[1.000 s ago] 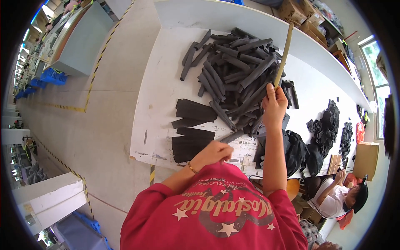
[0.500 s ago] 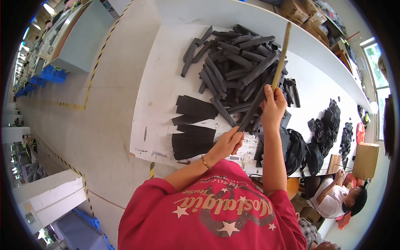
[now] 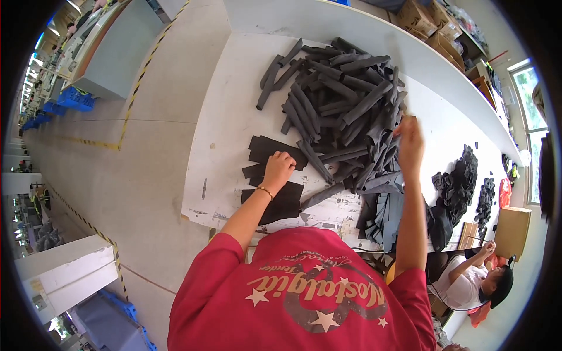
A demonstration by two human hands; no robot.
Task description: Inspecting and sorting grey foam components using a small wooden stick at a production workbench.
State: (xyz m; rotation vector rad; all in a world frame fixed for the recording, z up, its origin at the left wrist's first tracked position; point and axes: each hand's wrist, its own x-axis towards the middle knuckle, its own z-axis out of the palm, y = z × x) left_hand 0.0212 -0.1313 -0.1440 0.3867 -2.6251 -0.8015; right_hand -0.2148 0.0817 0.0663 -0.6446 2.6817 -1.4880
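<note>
My left hand (image 3: 281,167) is on the flat black fabric pieces (image 3: 275,149) near the table's left edge, fingers curled down onto one of them. A second group of flat black pieces (image 3: 281,205) lies just nearer to me, partly under my wrist. My right hand (image 3: 411,143) is raised at the right side of the pile, smeared by motion, closed around a thin wooden stick (image 3: 407,117) that shows only as a blur. Between my hands lies a heap of dark grey fabric tubes (image 3: 345,88). One loose tube (image 3: 322,197) rests at the heap's near edge.
The white table (image 3: 219,117) has a raised board (image 3: 328,17) along its far side. Stacked grey strips (image 3: 386,213) lie by my right forearm. Crumpled black pieces (image 3: 456,175) are farther right. A person in white (image 3: 465,278) sits at the right, near a cardboard box (image 3: 514,228).
My left hand has moved left from the tube to the flat pieces. My right hand has shifted right. The tube has come off the stick and lies on the table.
</note>
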